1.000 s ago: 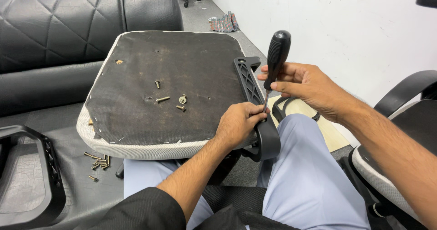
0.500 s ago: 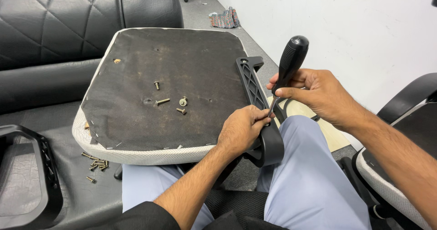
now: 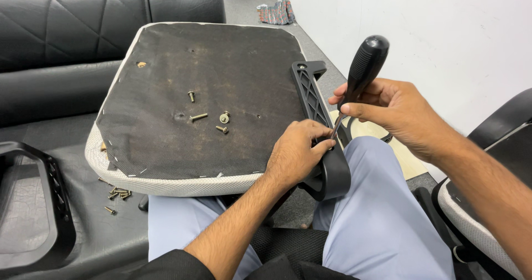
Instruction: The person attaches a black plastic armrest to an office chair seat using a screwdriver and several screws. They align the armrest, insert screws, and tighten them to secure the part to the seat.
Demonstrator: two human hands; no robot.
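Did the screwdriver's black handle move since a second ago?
Yes. The screwdriver in the right hand has tipped further right, away from the black armrest bracket on the seat's edge; its tip stays by the left hand.

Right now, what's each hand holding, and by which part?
Right hand grips a black-handled screwdriver at the lower handle, near the shaft. Left hand holds the black plastic armrest bracket at its lower end, beside the upturned seat.

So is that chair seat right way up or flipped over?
Flipped over: the chair seat shows its dark stapled underside, with loose screws lying on it.
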